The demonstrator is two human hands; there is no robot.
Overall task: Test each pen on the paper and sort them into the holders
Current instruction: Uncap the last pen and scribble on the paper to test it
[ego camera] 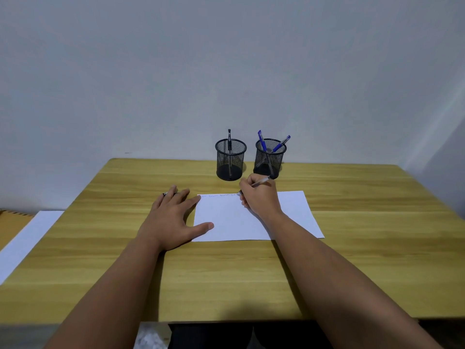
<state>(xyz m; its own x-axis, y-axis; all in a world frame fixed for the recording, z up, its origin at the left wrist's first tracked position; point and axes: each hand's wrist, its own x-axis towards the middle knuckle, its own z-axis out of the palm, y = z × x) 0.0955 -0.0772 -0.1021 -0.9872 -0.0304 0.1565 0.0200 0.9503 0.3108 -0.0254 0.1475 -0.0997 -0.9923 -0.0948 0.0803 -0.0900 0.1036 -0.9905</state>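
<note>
Plain pale grey wall (226, 59), yellow wood-grain bench (352, 260), white paper sheet (226, 220) near its middle, left hand (171, 217) flat, fingers spread at the sheet's edge, right hand (259, 197) fingers closed round a clear pen (261, 182) tip on paper, two black mesh holders (230, 159) behind.

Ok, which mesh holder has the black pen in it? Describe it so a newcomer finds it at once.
Start at the far edge of the light wooden table, beyond the white sheet of paper. Two round black wire-mesh pen holders stand there side by side. You want the left-hand black mesh holder: it holds one upright black pen, while the right-hand black mesh holder has two leaning blue pens.
</note>
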